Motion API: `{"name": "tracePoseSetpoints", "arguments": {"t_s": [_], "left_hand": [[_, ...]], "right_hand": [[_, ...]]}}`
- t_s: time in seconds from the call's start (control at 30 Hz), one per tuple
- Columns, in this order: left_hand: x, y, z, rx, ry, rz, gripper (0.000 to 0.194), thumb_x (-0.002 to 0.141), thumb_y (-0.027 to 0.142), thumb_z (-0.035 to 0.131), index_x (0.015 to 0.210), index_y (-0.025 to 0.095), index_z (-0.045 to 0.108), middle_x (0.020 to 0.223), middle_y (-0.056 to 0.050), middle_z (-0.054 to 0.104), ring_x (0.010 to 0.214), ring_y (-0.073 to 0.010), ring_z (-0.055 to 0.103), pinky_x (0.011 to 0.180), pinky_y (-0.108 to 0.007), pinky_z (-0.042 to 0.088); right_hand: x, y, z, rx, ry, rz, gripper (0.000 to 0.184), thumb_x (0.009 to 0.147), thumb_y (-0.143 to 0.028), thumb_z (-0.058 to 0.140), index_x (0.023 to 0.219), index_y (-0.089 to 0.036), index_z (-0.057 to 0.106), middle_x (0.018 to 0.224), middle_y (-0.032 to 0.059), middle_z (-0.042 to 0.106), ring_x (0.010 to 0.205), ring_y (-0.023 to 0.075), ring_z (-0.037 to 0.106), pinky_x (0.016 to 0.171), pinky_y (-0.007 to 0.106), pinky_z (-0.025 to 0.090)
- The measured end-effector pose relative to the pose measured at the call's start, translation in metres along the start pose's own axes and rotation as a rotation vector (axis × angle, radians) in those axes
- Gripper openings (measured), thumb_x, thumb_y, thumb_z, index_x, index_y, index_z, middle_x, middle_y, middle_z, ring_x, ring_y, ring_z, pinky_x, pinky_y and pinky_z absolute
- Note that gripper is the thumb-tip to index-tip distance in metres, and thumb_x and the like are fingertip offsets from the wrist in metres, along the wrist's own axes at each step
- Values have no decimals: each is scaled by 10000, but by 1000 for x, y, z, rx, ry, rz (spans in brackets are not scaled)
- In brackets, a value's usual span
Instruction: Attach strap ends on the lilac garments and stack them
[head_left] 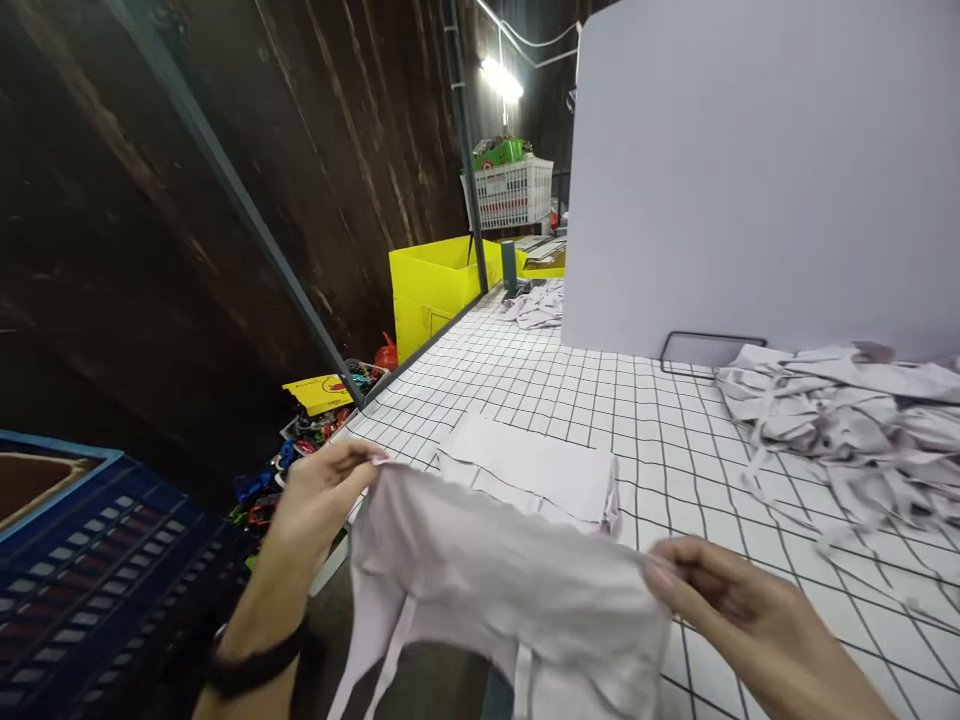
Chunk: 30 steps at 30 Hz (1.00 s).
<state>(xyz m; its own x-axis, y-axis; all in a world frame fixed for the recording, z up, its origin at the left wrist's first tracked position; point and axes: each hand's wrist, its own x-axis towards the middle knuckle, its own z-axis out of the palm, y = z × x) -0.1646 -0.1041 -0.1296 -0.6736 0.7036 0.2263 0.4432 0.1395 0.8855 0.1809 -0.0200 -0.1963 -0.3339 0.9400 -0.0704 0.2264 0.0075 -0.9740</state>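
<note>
Stretched between my two hands is a pale pinkish-grey bra top (502, 570), its thin straps hanging down, slightly blurred by motion. My left hand (319, 500) pinches one upper corner between thumb and fingers. The opposite edge is in a pinch of my right hand (739, 610). Just behind the held garment, a stack of folded pale garments (532, 465) lies on the grid-patterned table (517, 375).
At the right lies a loose heap of similar garments (847, 410) with trailing straps, beside a black wire frame (712, 340). A large pale panel (757, 170) stands behind. Yellow bins (427, 290), a white crate (510, 195) and a blue crate (97, 560) surround the table.
</note>
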Motion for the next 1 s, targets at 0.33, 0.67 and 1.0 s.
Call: {"name": "tracePoseSetpoints", "arguments": {"t_s": [0.33, 0.67, 1.0], "left_hand": [[121, -68, 121, 281, -226, -4, 152, 647, 110, 582, 747, 172, 679, 565, 26, 579, 624, -165, 581, 616, -261, 441], [114, -58, 157, 414, -199, 73, 169, 718, 167, 585, 865, 188, 666, 883, -74, 710, 884, -256, 689, 842, -362, 525], [72, -56, 164, 536, -122, 438, 221, 936, 440, 468, 1042, 338, 633, 1196, -2, 636, 1087, -318, 631, 882, -535, 557]], "right_hand": [[118, 31, 27, -337, 176, -94, 300, 828, -540, 589, 775, -259, 679, 586, -1, 667, 536, 225, 606, 538, 330, 481], [144, 34, 29, -505, 254, -78, 162, 846, -307, 500, 842, -224, 639, 702, 51, 722, 689, 267, 679, 645, 357, 483], [71, 54, -93, -669, 508, -4, 244, 958, -403, 486, 828, -233, 603, 867, 88, 711, 772, 255, 685, 647, 352, 533]]}}
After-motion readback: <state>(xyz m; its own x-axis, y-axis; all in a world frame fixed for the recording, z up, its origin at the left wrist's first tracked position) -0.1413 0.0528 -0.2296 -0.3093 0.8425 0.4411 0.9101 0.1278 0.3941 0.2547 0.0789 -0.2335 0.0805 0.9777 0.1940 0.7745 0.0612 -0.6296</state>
